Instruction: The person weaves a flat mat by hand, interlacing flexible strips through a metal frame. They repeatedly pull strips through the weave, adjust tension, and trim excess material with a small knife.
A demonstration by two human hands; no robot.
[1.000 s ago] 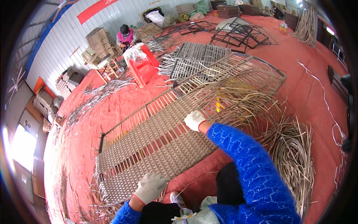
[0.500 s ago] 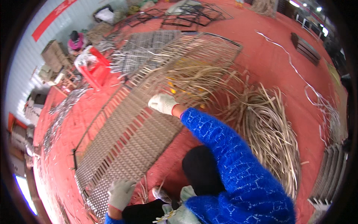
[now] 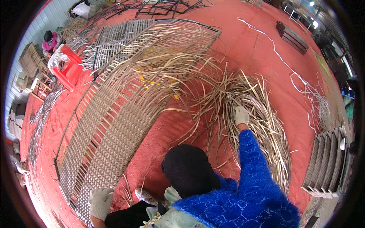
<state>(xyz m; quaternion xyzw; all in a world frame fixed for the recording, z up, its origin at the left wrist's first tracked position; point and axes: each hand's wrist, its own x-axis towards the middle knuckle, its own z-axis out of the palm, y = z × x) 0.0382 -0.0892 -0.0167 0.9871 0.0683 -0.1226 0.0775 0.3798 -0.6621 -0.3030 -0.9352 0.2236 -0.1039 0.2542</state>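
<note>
My right hand (image 3: 241, 115), in a whitish glove, reaches into a large coiled bundle of tan wicker strips (image 3: 266, 129), its fingers closed at the strips. How many strips it holds is hidden. My left hand (image 3: 101, 203), also gloved, rests beside the near edge of a long woven panel (image 3: 110, 152), its fingers loosely extended. The panel's near part is tightly woven in brown-grey strips, with open slits along its length. Long loose strips (image 3: 163, 68) fan from the weave across the bare-slatted far part and trail toward the bundle.
A red plastic stool (image 3: 68, 68) stands at the left, near a seated person (image 3: 49, 42). Dark metal frames (image 3: 167, 7) lie at the back. Stacked slatted panels (image 3: 323, 163) stand at the right, and white strapping (image 3: 281, 57) crosses the red floor (image 3: 243, 49).
My right hand has moved right, from above the woven panel to the strip bundle. My left hand stays beside the panel's near edge. The view has shifted to the right.
</note>
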